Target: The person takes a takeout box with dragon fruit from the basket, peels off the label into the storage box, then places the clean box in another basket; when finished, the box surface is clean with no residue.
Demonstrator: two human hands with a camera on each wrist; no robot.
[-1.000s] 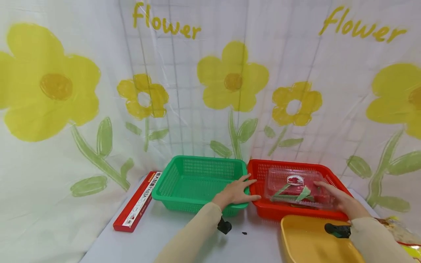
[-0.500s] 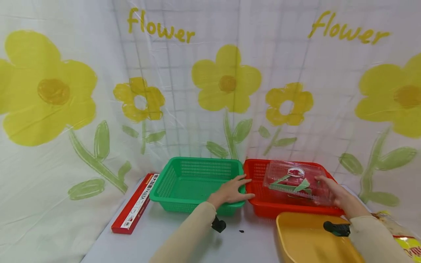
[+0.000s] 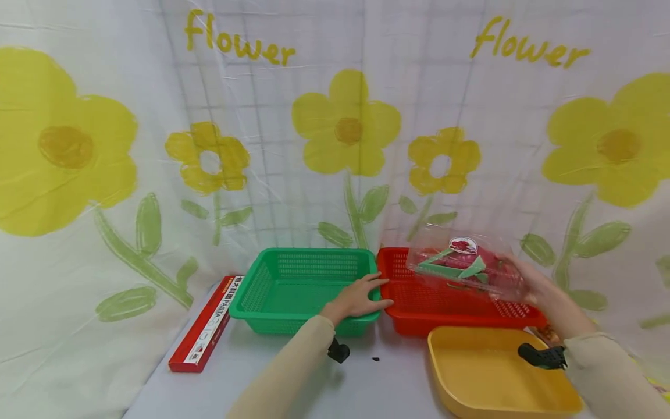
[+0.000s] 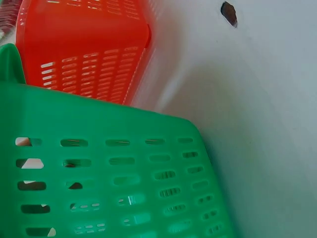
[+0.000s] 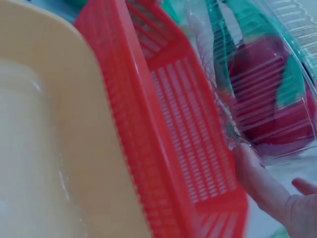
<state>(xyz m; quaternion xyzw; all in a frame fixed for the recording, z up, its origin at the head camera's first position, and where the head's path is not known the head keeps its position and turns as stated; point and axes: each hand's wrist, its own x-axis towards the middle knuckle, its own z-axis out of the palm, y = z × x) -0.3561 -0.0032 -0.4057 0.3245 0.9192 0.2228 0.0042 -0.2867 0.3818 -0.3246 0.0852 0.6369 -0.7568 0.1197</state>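
My right hand (image 3: 531,281) grips the right end of a clear plastic clamshell box (image 3: 445,261). Dark red and green contents show through the plastic, and a white label with a red fruit picture is on the lid. The box hangs tilted above the red basket (image 3: 466,319). In the right wrist view, the thumb (image 5: 262,186) presses against the clamshell box's edge. My left hand (image 3: 356,298) lies at the right rim of the green basket (image 3: 303,317), its fingers spread toward the red basket. In the left wrist view the green basket's wall is close and the hand is hidden.
A yellow tub (image 3: 492,372) stands in front of the red basket. On the left lies a long red pasta box (image 3: 206,326). A small dark scrap (image 3: 376,359) is on the white table. Behind hangs a flower-painted curtain (image 3: 272,174). A partly hidden package (image 3: 546,334) lies at right.
My right hand has lifted the clamshell box out of the red basket and raised it above. The left hand has stayed at the green basket's rim. The view has turned slightly right.
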